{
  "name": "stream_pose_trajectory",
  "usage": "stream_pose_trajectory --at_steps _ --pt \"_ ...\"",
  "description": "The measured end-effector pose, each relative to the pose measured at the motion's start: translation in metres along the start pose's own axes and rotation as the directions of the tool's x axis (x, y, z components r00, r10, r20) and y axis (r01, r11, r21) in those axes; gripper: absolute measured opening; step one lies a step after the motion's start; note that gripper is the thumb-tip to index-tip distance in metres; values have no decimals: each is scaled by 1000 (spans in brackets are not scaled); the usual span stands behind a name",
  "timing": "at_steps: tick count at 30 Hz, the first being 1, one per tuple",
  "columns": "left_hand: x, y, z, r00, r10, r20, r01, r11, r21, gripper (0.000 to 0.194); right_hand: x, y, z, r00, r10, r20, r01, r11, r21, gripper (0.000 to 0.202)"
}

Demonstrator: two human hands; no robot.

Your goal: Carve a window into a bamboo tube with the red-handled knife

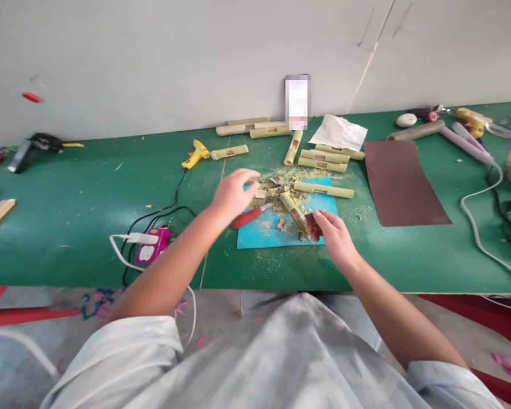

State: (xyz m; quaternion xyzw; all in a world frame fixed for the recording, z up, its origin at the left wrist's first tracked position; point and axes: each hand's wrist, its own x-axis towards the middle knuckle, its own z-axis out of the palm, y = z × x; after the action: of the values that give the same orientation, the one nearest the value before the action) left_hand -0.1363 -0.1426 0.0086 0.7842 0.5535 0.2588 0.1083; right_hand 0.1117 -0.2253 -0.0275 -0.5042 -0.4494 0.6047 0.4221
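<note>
L hand: grip apart, nothing seen in it, by curly bamboo shavings. R hand: grip pinched on small dark-brown flat scrap, at near end of notched green-tan bamboo tube on blue rectangular sheet. Tube's prob. light, stiff, slippery w/ dust; best hold's round solid end.

Green tabletop: spreads wide before me, crossed by a seam.
Blue sheet: lies flat just ahead of me.
Shavings: strewn around its far edge.
Bamboo tubes: several lie farther back, openings cut in them.
Yellow glue gun: rests to my left.
Pink power block: left, closer in.
Brown sheet: lies flat to my right.
</note>
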Motion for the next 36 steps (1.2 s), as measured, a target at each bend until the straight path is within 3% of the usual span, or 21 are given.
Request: stream_pose_trajectory --at_steps 3,5,7,10,13,14,17,18,19,25,29,36 --pt "-30 47 25 994 100 31 -85 941 -327 18 0 0 6 999 3 47 0 998 -61 44" --pt "-44 71 38 990 124 61 -87 903 -420 22 1 0 8 997 -2 80 12 992 -122 47" --pt "-51 81 47 990 130 61 -87 882 -463 16 2 0 9 994 -4 110 26 980 -196 50" --pt "-53 71 56 999 42 8 -32 862 -505 9 2 0 6 992 8 128 35 943 -331 53" --pt "-47 42 62 991 -131 -2 112 858 -501 8 2 3 1 999 -36 41 51 852 -520 40" --pt "-44 32 63 987 -158 -7 136 870 -475 8 2 5 0 997 -80 6 66 772 -632 36" --pt "-34 8 66 996 -60 -72 35 951 -307 11 3 12 0 983 -175 48 108 348 -931 36" --pt "-31 3 67 996 -7 -92 -16 967 -253 12 4 15 0 982 -167 83 122 242 -962 36" --pt "-29 0 68 994 35 -105 -57 974 -218 13 5 17 1 983 -149 106 134 195 -972 34" --pt "-28 6 76 989 44 -142 -78 968 -237 19 12 18 -3 981 -125 147 167 170 -971 22" --pt "-30 13 78 992 35 -119 -66 962 -265 23 13 16 -10 974 -133 183 204 163 -965 24" --pt "-30 14 80 995 21 -95 -46 961 -273 11 16 16 -12 954 -187 233 256 112 -960 33"
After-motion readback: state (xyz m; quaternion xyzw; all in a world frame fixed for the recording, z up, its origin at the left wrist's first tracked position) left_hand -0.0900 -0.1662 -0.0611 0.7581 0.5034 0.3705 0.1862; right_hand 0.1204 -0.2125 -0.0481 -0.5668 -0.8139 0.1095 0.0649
